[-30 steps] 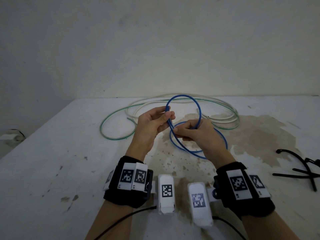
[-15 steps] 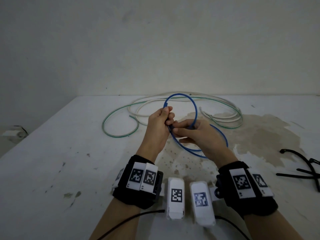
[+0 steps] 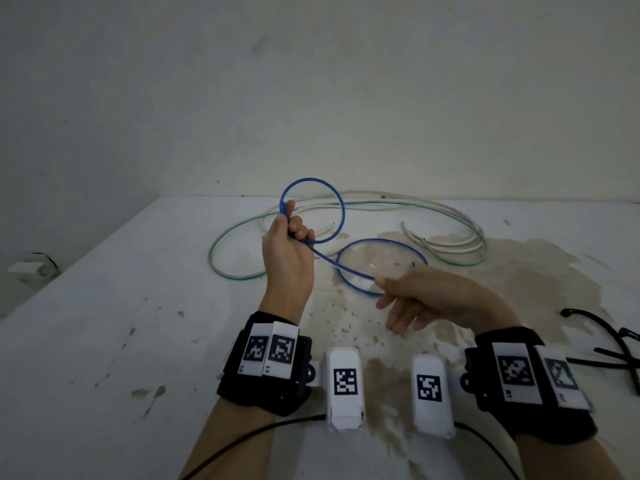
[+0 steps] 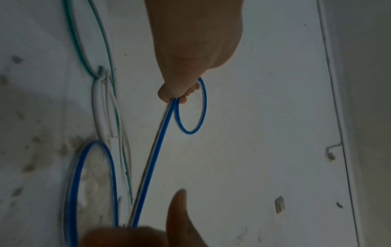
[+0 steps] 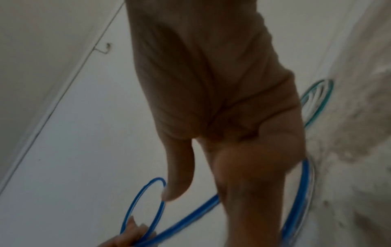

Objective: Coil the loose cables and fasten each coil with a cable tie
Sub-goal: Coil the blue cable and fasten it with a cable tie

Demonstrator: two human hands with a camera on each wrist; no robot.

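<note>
Above the stained white worktop (image 3: 104,341), the left hand (image 3: 285,258) is raised with its fingers curled round the blue cable (image 3: 377,241), gripping the place where one small loop closes on itself; that loop stands upright above the fist. From the fist the blue cable slants down towards the right hand (image 3: 429,299) and swings into a second, wider loop that lies over the brown stain (image 3: 519,271), just beyond that hand. The right hand hovers low over the worktop with its fingers spread and relaxed, gripping nothing; the slanting strand passes right by its fingertips, though whether it touches them I cannot tell. In the left wrist view the fist (image 4: 182,90) pinches the blue cable (image 4: 148,167) just where the small ring begins. Beyond the blue cable, nearer the wall, a green cable (image 3: 235,237) and several white cables (image 3: 446,240) sprawl in loose curves on the worktop. To the right of the stain, at the worktop's edge, lie black cable ties (image 3: 613,348), well apart from both hands.
</note>
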